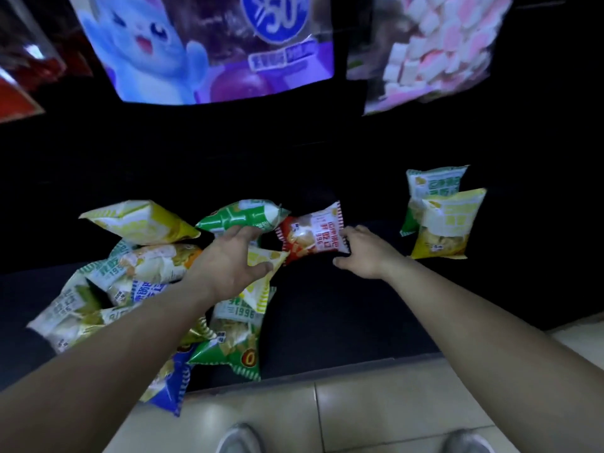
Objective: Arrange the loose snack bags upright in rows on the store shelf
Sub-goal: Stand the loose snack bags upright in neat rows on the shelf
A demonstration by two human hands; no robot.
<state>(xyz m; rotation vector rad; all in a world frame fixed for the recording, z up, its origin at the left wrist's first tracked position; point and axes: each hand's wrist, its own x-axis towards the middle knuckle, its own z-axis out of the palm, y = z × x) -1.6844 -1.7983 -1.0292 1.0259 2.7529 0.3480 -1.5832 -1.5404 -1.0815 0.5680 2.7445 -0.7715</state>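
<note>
Left hand [232, 259]: fingers spread and straight, tips resting on a green-and-white puffed foil snack bag [238, 215], thumb held apart; nothing gripped. Right hand [362, 253]: fingers meet the right sealed edge of a red-and-white crinkled foil snack bag [310, 235], thumb out to the near side; the tips are hidden by the bag, so whether they pinch it cannot be told. The red-and-white bag lies on its side on the dark store shelf [327, 305], between the two hands, its long axis running left to right with one serrated seal at each end. The right hand is the nearer and is judged best placed to lift it and turn it upright. To the right and farther back, a yellow-and-white snack bag [447, 223] stands upright just in front of a green-and-white standing bag [434, 183]; the row appears to be forming there. To the left, a heap of loose bags [153, 263] lies unsorted, most of the task outstanding.
</note>
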